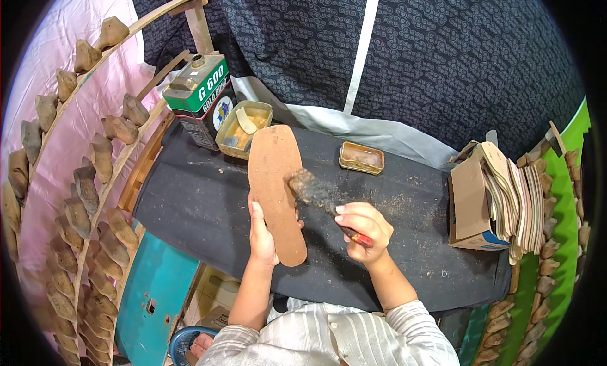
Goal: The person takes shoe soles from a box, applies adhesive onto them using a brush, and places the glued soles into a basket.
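Observation:
My left hand [262,237] grips a brown, sole-shaped insole board [275,186] along its lower part, the thumb on the left edge and fingertips showing at the right edge. The board is held up over the black-covered table [208,204], its broad face toward me. My right hand [368,230] is closed round the short red-and-black handle of a brush [314,192]. Its bushy, dark, matted bristles are at the right edge of the board's face, slightly blurred; whether they press on it I cannot tell.
A green-and-black metal can [201,103] and a yellowish tub [221,141] with scraps stand at the back left. A small shallow tin [361,158] sits at the back. On the right, a cardboard box [468,208] holds stacked insoles [528,208]. Racks of wooden shoe lasts [88,186] flank the table.

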Demonstrator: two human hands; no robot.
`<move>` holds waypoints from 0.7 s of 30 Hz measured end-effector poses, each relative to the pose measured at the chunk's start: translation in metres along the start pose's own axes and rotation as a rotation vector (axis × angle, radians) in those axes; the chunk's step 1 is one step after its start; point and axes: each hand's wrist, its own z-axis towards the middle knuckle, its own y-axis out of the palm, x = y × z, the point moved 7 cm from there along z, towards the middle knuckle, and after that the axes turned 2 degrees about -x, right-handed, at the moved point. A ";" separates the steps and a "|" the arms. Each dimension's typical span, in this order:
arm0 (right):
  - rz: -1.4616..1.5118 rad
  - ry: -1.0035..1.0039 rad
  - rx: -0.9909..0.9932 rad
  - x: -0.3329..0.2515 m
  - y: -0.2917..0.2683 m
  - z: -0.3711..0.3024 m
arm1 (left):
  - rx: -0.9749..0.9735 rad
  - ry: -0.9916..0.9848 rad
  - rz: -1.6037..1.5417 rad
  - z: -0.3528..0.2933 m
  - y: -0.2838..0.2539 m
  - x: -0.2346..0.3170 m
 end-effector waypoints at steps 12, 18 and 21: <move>0.042 0.073 -0.038 0.003 -0.006 0.005 | -0.264 -0.026 -0.147 0.001 -0.010 -0.010; 0.170 0.085 -0.174 -0.001 0.004 -0.005 | 0.102 0.047 -0.028 0.008 -0.025 -0.006; 0.081 0.204 -0.111 0.015 -0.011 -0.010 | 0.015 -0.051 -0.083 0.005 -0.019 -0.003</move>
